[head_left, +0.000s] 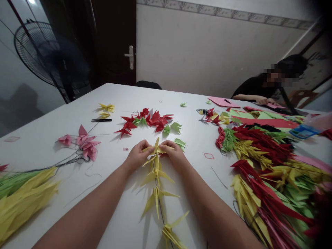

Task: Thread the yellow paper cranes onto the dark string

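Observation:
My left hand [140,154] and my right hand [173,152] meet over the middle of the white table [116,193]. Between them they pinch a yellow origami crane [156,147], one wing in each hand's fingers. From it a dark cord strung with several more yellow paper cranes [157,193] runs down toward me. Just beyond my hands lie red paper cranes [155,119] in a curved heap, with green cranes [169,129] beside them. One green crane [180,143] sits close to my right fingers.
At left are pink cranes [88,143], a yellow-and-green crane bundle [28,200] and black thread snips [102,120]. Piles of red, yellow and green cranes [261,148] cover the right side, with a blue basket [304,131]. Another person [254,86] works at the far right. A fan [49,55] stands at left.

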A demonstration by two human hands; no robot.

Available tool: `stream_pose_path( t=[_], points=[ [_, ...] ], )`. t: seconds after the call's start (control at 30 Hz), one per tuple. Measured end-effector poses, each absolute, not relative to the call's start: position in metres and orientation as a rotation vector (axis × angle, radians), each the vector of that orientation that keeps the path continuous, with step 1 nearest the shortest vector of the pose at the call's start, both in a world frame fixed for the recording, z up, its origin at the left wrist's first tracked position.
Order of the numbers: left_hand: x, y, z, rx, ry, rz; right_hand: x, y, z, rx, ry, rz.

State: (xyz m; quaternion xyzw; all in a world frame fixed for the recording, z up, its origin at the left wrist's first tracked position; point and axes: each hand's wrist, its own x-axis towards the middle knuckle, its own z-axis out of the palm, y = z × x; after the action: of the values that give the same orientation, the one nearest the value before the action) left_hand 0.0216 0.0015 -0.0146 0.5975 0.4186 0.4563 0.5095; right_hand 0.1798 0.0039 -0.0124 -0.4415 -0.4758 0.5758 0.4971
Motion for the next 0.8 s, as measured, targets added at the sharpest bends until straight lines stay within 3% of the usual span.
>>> stream_pose_path(
  t=[0.8],
  points=[
    [0.0199, 0.0036, -0.0122, 1.465, 1.122, 1.024, 0.1803, 0.0021, -0.0134, -1.037, -1.183, 1.401]
  ],
)
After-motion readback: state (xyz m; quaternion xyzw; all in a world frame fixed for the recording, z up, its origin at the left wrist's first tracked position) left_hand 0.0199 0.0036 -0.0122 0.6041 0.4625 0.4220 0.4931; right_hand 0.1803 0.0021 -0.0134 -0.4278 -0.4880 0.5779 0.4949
